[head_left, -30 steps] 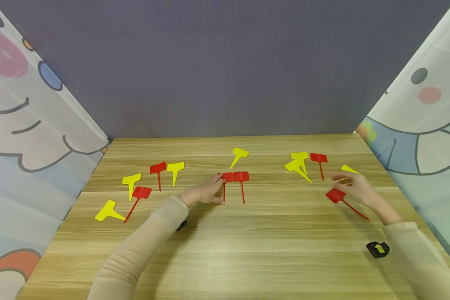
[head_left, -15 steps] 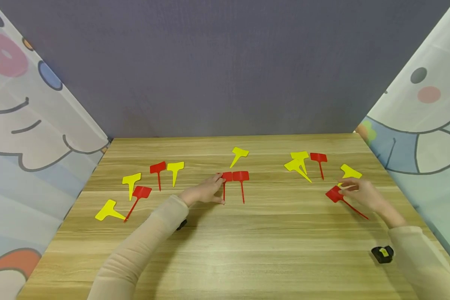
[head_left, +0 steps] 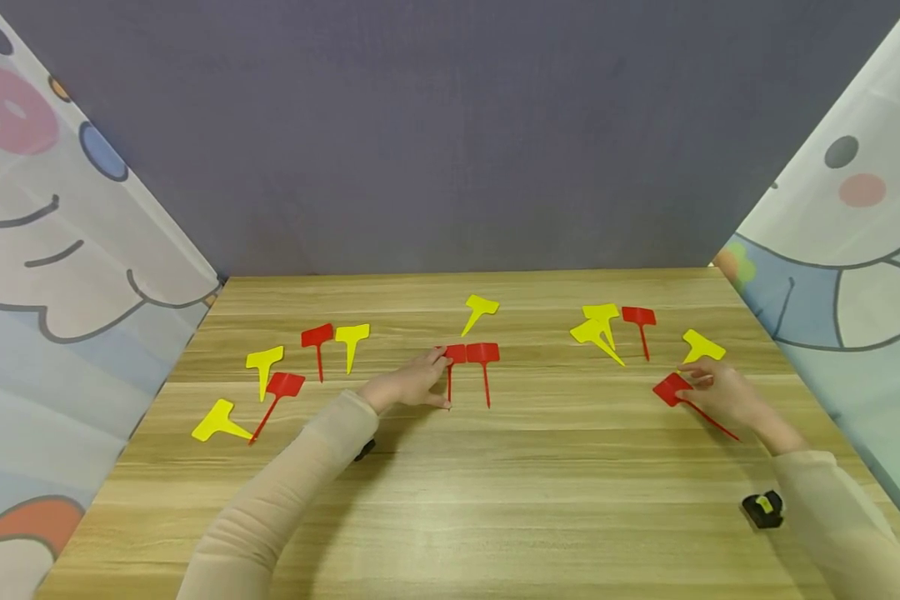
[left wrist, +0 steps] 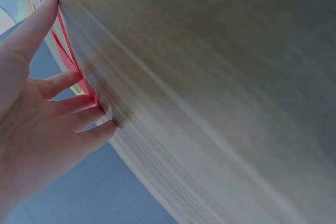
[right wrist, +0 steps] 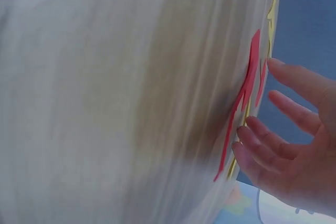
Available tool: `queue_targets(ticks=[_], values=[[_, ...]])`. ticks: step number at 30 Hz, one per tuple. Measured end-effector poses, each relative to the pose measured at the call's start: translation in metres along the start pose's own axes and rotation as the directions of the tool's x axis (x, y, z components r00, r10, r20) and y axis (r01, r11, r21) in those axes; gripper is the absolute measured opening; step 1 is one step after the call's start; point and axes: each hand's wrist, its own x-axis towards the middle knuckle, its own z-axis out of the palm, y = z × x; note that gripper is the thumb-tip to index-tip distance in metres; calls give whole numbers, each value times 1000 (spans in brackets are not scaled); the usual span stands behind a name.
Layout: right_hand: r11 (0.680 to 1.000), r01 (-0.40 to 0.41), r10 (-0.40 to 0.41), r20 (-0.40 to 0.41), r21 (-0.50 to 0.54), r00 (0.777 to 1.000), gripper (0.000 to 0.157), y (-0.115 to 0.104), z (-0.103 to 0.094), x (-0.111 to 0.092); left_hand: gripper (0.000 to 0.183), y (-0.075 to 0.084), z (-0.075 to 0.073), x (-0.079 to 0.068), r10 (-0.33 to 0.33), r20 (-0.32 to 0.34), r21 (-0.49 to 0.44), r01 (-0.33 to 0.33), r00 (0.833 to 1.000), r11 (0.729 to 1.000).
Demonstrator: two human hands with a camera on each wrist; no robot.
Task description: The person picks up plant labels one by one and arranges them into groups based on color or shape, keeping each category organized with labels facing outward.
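Flat on the wooden table lie red and yellow plant labels. My left hand (head_left: 412, 383) rests at a red plant label (head_left: 456, 353) in the middle, fingertips at its head and thumb by the stem's lower end. Its fingers (left wrist: 68, 104) are spread and nearly straight in the left wrist view. A second red plant label (head_left: 483, 353) lies alongside. My right hand (head_left: 723, 392) hovers over a slanted red plant label (head_left: 669, 388), with relaxed, separated fingers. Just beyond those fingers lies a yellow plant label (head_left: 703, 344), its tip hidden.
Two overlapping yellow labels (head_left: 589, 331) and a red label (head_left: 639, 316) lie at the back right. One yellow label (head_left: 482, 306) is back centre; several more of both colours lie left. A grey panel (head_left: 450, 142) borders the table's (head_left: 495, 517) far edge.
My right hand has drawn back toward me and slightly right, uncovering the yellow plant label, and now comes close over the slanted red one. The left hand has stayed in place.
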Motion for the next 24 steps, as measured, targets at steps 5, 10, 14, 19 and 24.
queue_targets(ticks=[5, 10, 14, 19, 24], values=[[1000, 4, -4, -2, 3, 1000, 44, 0, 1, 0, 80, 1, 0, 1, -3, 3, -7, 4, 1000, 1000], [1000, -17, 18, 39, -6, 999, 52, -1, 1, 1, 80, 1, 0, 0, -9, 7, -6, 9, 1000, 1000], [998, -36, 39, 60, -42, 997, 57, -1, 1, 3, 80, 1, 0, 0, -7, 9, -7, 8, 1000, 1000], [997, -19, 25, 68, -75, 997, 57, -1, 3, 6, 80, 1, 0, -1, -1, 7, -15, 1, 1000, 1000], [996, -6, 13, 76, -90, 997, 58, -1, 3, 8, 80, 1, 0, 0, -4, 7, -2, 4, 1000, 1000]])
